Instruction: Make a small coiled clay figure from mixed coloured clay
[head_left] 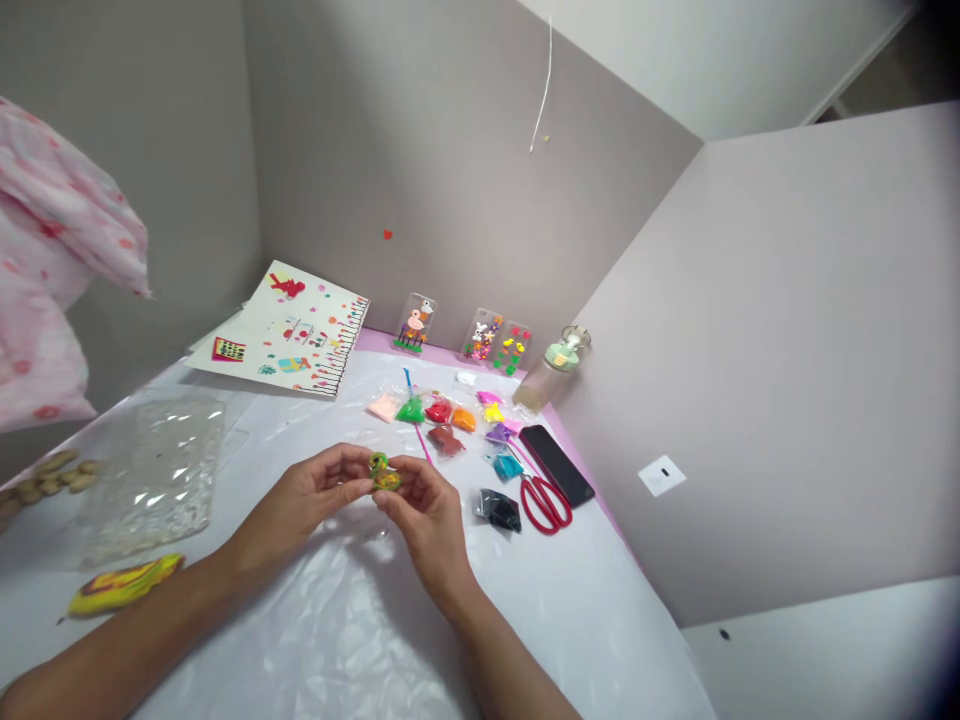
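Observation:
Between the fingertips of both hands is a small clay figure [386, 481] in mottled green, yellow and orange, with a rounder piece at its top. My left hand [321, 486] pinches it from the left side. From the right, my right hand [431, 505] grips its lower part between thumb and fingers. Just behind the hands lie small bags of coloured clay, among them a green one [410, 410], a red one [439, 410] and a brown one [447, 440]. A pink stick [423, 443] lies right behind my right hand.
Red-handled scissors [546, 503], a black phone [556, 465] and a black clay bag [499, 510] lie to the right. Decorated clear cases [415, 322] and a bottle [551, 370] stand by the wall. Leftward are a drawing pad [289, 335], clear plastic packaging [161, 475], a yellow packet [124, 585] and peanuts [52, 478].

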